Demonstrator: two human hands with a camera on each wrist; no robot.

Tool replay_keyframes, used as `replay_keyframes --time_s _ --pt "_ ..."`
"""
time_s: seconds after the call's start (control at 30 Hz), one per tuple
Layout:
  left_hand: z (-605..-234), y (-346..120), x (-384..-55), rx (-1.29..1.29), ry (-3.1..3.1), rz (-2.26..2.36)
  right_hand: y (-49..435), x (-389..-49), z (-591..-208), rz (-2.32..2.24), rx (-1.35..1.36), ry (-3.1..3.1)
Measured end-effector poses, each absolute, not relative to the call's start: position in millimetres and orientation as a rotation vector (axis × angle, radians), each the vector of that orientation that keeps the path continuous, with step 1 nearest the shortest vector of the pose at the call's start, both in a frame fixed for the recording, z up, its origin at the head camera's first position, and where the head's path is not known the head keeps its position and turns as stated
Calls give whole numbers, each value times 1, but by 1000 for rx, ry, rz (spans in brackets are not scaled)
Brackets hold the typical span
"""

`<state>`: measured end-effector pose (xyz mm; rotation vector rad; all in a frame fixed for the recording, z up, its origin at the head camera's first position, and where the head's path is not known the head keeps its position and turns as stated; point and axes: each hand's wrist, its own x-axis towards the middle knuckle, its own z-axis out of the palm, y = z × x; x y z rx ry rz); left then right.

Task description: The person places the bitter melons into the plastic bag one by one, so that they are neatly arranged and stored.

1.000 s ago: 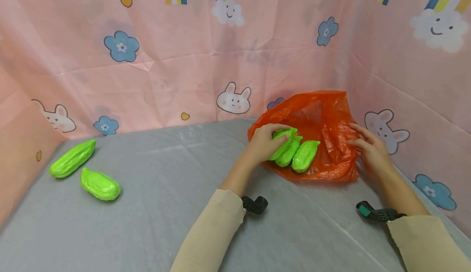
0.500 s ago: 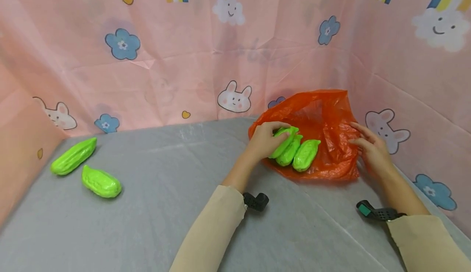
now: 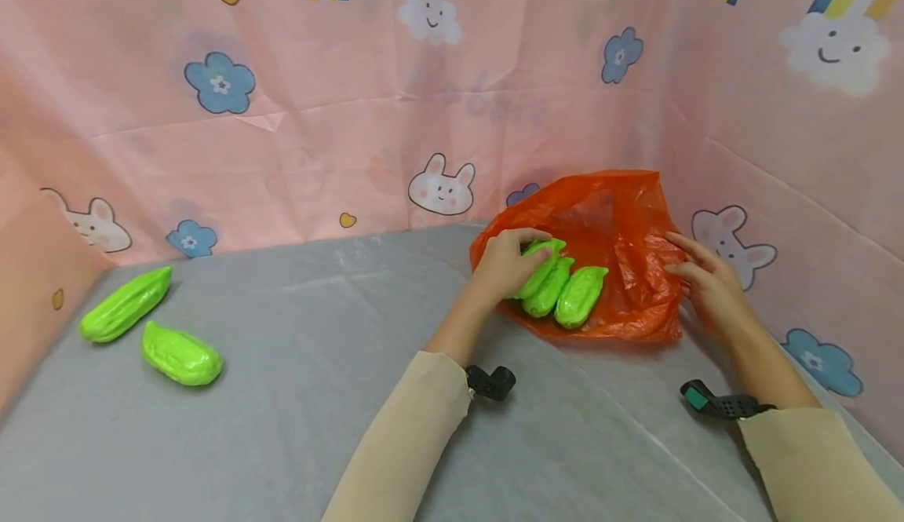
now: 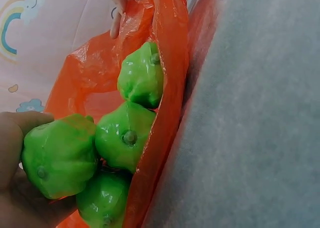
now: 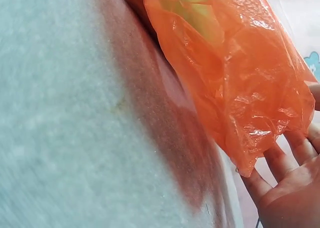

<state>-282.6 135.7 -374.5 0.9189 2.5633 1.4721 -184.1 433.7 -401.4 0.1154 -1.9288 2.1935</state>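
An orange-red plastic bag [image 3: 636, 279] lies on its side, its mouth toward the left. My left hand [image 3: 503, 269] grips a bright green ridged gourd [image 4: 60, 155] at the bag's mouth. Beside it, another green gourd [image 3: 548, 293] and a further gourd [image 3: 581, 297] lie in the opening. In the left wrist view one more gourd [image 4: 105, 198] shows below them. My right hand [image 3: 715, 290] holds the closed end of the bag at the right; the right wrist view shows its fingers [image 5: 277, 160] behind the plastic. The bag partly hides its grip.
At the far left of the grey-covered table [image 3: 297, 412] lie a longer green gourd [image 3: 127, 304] and a shorter one [image 3: 181, 355]. A pink printed cloth [image 3: 318, 129] hangs behind and at both sides, close to the bag at the right.
The head view has shifted slightly. Both hands stay nearly in place, the left with the gourd at the bag's mouth, the right at the bag's far end.
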Motion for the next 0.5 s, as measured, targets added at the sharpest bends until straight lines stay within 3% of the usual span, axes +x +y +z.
replay_keyframes --time_s 0.5 --pt "-373 131 -282 1014 2556 1339 433 -182 -398 2211 99 -1906"
